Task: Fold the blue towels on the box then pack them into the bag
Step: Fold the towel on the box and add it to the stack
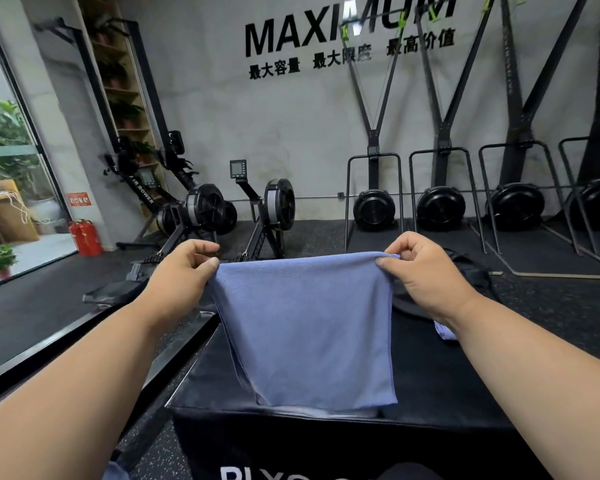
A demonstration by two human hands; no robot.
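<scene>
Box [447,382]: black, right below me, bottom hem of my towel brushing its top.
Blue towel [305,327]: hanging doubled between my hands.
Left hand [184,271]: pinching one top corner.
Right hand [426,271]: pinching the other.

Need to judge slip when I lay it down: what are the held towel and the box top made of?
Blue towel: soft microfibre-like cloth, matte, fine nap, limp drape. Box: black covering, probably vinyl, smooth with faint sheen; core hidden.
</scene>
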